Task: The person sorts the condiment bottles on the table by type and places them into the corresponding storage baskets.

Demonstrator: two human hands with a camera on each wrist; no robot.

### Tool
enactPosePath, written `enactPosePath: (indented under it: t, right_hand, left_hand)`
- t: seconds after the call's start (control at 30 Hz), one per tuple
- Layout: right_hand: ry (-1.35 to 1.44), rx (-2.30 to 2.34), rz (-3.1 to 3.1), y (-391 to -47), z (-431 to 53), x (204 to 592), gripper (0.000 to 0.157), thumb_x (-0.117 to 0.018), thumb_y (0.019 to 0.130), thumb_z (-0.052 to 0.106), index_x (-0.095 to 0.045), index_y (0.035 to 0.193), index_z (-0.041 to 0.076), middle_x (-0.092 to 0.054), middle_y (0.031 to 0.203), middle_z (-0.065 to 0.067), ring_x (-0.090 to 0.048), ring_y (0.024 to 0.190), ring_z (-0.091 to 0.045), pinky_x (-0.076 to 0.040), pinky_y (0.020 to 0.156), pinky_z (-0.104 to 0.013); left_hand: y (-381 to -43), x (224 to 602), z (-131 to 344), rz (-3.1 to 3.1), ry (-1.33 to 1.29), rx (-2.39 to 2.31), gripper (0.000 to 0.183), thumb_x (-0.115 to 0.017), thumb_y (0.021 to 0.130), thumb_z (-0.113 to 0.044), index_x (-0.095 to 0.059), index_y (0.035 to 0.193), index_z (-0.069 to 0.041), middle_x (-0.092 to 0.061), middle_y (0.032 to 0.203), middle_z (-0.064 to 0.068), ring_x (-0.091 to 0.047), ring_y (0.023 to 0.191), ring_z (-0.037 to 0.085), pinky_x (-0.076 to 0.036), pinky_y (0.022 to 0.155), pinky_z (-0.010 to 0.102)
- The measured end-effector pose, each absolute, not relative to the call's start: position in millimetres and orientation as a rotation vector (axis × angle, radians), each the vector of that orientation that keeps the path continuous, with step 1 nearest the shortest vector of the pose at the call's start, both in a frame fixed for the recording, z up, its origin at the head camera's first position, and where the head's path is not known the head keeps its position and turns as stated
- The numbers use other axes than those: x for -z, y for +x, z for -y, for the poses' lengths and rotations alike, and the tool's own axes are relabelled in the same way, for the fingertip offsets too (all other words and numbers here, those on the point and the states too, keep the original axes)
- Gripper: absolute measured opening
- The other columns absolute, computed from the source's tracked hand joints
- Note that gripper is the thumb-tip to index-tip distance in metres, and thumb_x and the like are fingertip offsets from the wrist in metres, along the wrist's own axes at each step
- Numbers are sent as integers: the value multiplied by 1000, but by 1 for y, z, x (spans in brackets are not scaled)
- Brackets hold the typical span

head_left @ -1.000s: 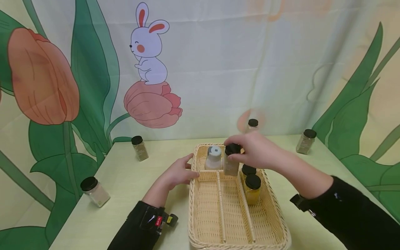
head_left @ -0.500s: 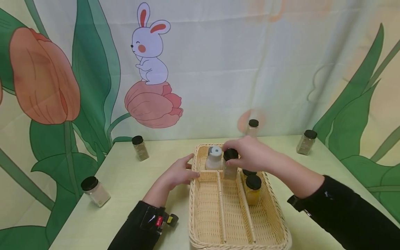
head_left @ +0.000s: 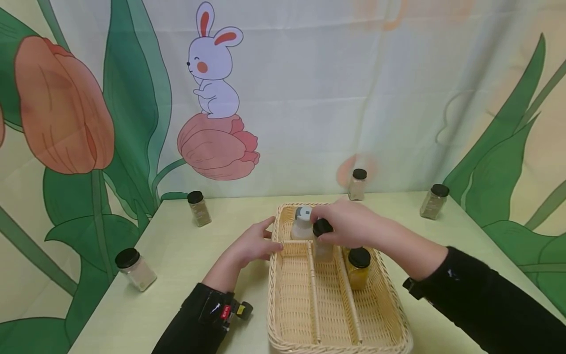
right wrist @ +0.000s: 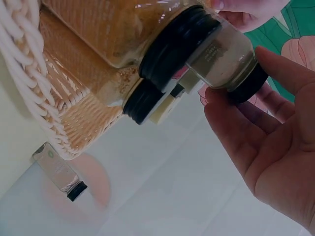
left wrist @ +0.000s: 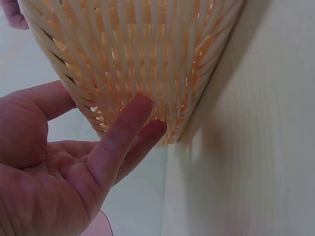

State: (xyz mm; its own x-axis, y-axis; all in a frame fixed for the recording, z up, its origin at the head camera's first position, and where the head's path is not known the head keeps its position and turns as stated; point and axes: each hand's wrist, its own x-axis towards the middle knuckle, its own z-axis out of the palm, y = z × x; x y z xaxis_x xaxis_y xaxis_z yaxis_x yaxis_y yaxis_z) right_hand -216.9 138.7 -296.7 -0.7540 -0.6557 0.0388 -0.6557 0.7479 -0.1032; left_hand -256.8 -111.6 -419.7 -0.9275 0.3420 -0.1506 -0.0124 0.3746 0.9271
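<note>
My right hand point(head_left: 349, 223) pinches the black lid of a clear spice jar point(head_left: 324, 251) at the far end of a wicker basket's middle lane. In the right wrist view, my thumb and fingers sit round that jar's lid. With the thumb over its left rim and the fingers outside, my left hand point(head_left: 252, 242) holds the wicker basket point(head_left: 270, 300). The left wrist view shows those fingers point(left wrist: 120, 137) against the woven wall. A white-capped bottle point(head_left: 302, 226) stands in the far left section. A yellow-filled jar point(head_left: 358, 275) stands in the right lane; another behind it is hidden in the head view.
Black-lidded spice jars stand about the table: one at the near left point(head_left: 135, 270), one at the far left point(head_left: 200, 210), one behind the basket point(head_left: 357, 186) and one at the far right point(head_left: 434, 202). A printed cloth point(head_left: 305, 123) hangs behind the table.
My right hand has lowered the spice jar and brought it slightly left and nearer in the middle lane. The left hand has stayed on the basket's rim.
</note>
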Motion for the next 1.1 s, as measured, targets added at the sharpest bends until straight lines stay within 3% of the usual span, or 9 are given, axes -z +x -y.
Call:
enactPosePath:
  t: [0.27,0.5,0.87,1.1]
  right_hand:
    - [1094,-82,2973,-218,-134,302,34,-77,81,28,-62,111,24,-65,95,3,-56,75,-12,-49,62,-30]
    - [1108,-6,2978,-217,-132,307,40,-76,81,30,-65,119,27,-66,107,5,-59,89,-18,-52,69,-35]
    - [1171,-29,2988,-221,-131,315,31,-77,80,24,-68,109,20,-65,93,5,-56,74,-13,-50,61,-32]
    - [1151,-40,3019,-222,-129,320,32,-78,79,25,-68,108,20,-65,92,5,-55,75,-12,-49,62,-30]
  left_hand:
    - [-258,420,112,-2313,289,-1587,88,-73,81,-9,-22,153,-15,-50,124,27,-66,80,23,-59,65,36]
    - [-258,421,112,-2302,278,-1582,89,-73,81,-10,-22,153,-16,-50,125,26,-66,80,22,-59,66,36]
    - [-258,420,111,-2323,269,-1562,89,-73,81,-11,-22,153,-17,-50,125,25,-66,81,22,-59,66,35]
    - [-258,420,112,-2324,284,-1559,89,-73,81,-11,-21,153,-16,-50,125,26,-66,80,22,-59,66,36]
